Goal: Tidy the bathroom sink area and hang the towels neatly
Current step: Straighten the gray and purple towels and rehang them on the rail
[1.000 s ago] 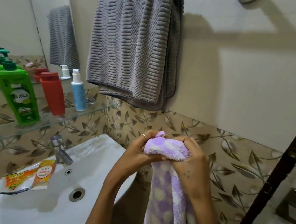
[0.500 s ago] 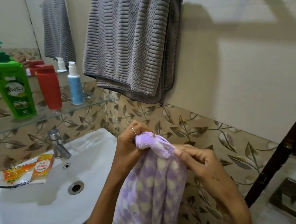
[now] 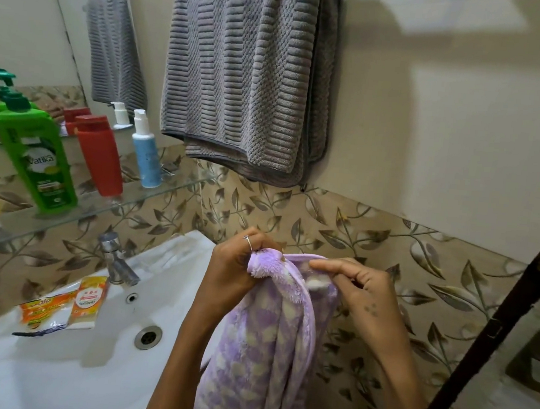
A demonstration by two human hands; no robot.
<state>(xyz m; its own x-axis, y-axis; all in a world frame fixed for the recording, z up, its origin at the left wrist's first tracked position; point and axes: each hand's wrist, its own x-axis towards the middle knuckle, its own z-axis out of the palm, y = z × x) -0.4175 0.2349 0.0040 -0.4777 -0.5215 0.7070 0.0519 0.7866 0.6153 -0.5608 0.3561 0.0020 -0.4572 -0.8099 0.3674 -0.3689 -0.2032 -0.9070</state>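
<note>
Purple towel point(image 3: 265, 345) held up near the right of the sink point(image 3: 57, 378), top edge gathered between both hands, length hanging straight down. Top edge now spread wider than a second ago: bunched into one tight wad then, opened out along its hem now. Left hand point(image 3: 236, 267) gripping the left corner, fingers point(image 3: 258, 241) curled round the plush. Right hand point(image 3: 357, 290) shifted rightward along the hem, thumb and forefinger pinching it, remaining fingers loosely bent. Judged as finding the corners ahead of hanging; towel not yet on any rail. Grey towel point(image 3: 252, 70) already hung on the far wall, folded, lower edges slightly uneven. Further left, glass shelf point(image 3: 171, 191) carrying green bottle point(image 3: 40, 162), red bottle point(image 3: 100, 155) and blue pump bottle point(image 3: 146, 153). Sachets point(image 3: 64, 308) lying on the sink rim beside the tap point(image 3: 116, 260), tidying there judged outstanding.
</note>
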